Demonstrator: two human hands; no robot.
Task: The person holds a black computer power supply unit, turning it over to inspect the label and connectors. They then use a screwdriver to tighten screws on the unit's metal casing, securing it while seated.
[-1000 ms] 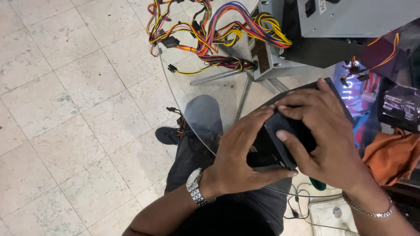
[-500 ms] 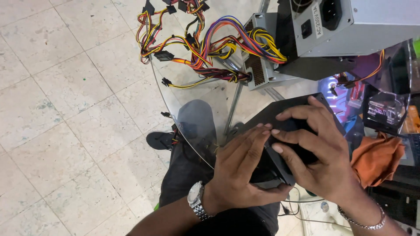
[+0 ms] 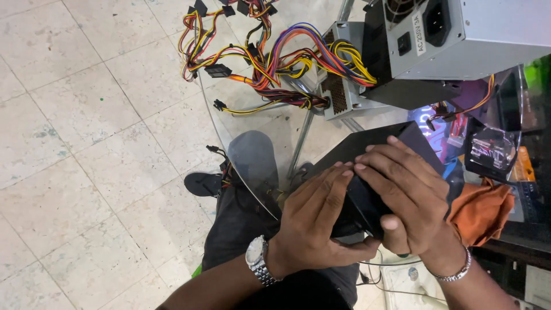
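Left hand (image 3: 313, 221): fingers wrapped on the near side of the black box (image 3: 373, 166), centre right of frame.
Right hand (image 3: 410, 198): fingers spread over the box's top, gripping it.
Black box: held above the glass surface (image 3: 252, 123).
Behind, top of frame: grey power supply (image 3: 470, 34), coloured wire bundle (image 3: 270, 57).
Right edge: orange cloth (image 3: 482, 209).
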